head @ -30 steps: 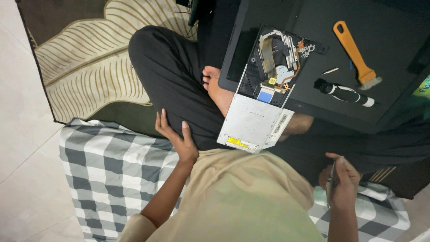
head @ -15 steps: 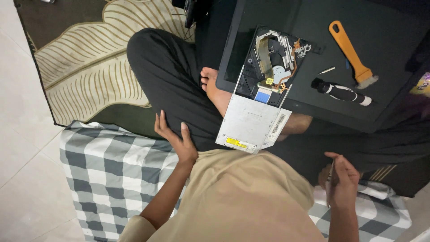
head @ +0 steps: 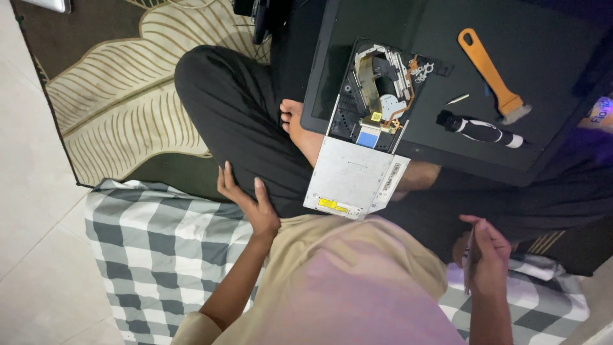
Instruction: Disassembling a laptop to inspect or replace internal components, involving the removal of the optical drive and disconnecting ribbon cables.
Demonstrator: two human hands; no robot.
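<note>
2 hands are away from the work right now, so this looks like a short stop in taking a disc drive apart. The drive sits in the middle of the frame, partly on a flat black laptop and partly over the person's crossed legs; its silver case points down and its open insides point up. The left hand rests on the black trouser leg at the lower left of the middle, with the wrist bent back and the fingers spread open, holding nothing. The right hand is low at the lower right, close to the body, with its fingers curled around a thin tool. It is small and dim, so it may be tweezers or a tiny driver. To work on the drive, that hand would have to reach up and left with the tip held steady over the small parts. On the laptop, at the upper right, lie 1 orange-handled scraper, 1 black screwdriver and 1 little metal bit. A checked blanket lies under the person.
</note>
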